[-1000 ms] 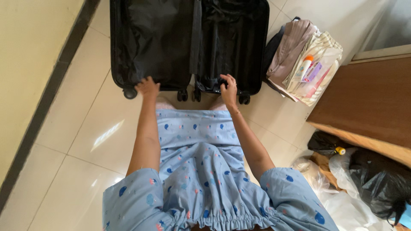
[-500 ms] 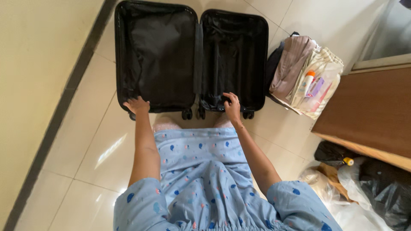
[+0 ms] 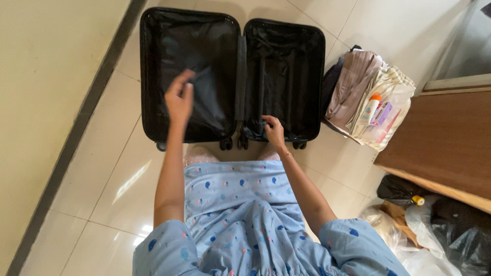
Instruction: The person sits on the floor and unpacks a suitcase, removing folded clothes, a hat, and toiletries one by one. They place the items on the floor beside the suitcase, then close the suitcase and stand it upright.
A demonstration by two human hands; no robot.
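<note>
An open black suitcase (image 3: 232, 23) lies flat on the pale tiled floor, both halves lined in black fabric. My left hand (image 3: 179, 99) is raised over the left half, slightly blurred. Its fingers pinch a fold of the black lining flap (image 3: 208, 94), which stands up from the shell. My right hand (image 3: 273, 131) grips the near rim of the right half, beside the wheels (image 3: 232, 143). My knees and blue patterned dress (image 3: 240, 204) are just in front of the case.
A pile of folded clothes (image 3: 353, 82) topped with toiletry tubes (image 3: 376, 110) sits right of the case. Brown wooden furniture (image 3: 440, 138) and black plastic bags (image 3: 460, 235) fill the right side. A wall with a dark baseboard (image 3: 76, 128) runs along the left.
My left hand left the near rim of the left half and rose over it, lifting the lining flap. My right hand stays on the right half's rim.
</note>
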